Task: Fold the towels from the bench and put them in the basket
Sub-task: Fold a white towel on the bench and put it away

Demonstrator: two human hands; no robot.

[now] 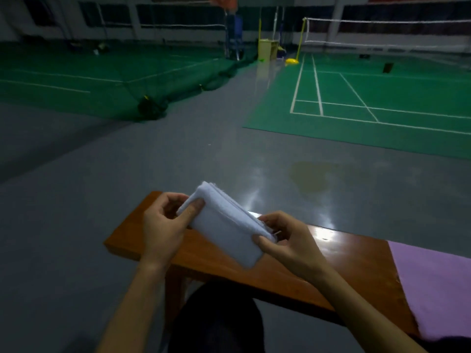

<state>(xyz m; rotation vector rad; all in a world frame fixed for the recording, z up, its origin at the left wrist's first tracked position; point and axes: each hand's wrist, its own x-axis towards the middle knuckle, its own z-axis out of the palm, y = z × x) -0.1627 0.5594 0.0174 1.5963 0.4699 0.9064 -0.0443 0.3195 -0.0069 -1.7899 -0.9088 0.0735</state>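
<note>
The white towel (226, 222) is already folded into a thick, narrow packet, held tilted just above the wooden bench (331, 261) near its left end, the left hand (163, 225) pinching its far end and the right hand (283, 240) gripping its near end. I judge only the drop into the basket remains for it, yet no basket is in view. A purple towel (433, 289) at four o'clock lies flat, unfolded; nothing blocks it, and badminton courts (382, 98) fill twelve to two.
</note>
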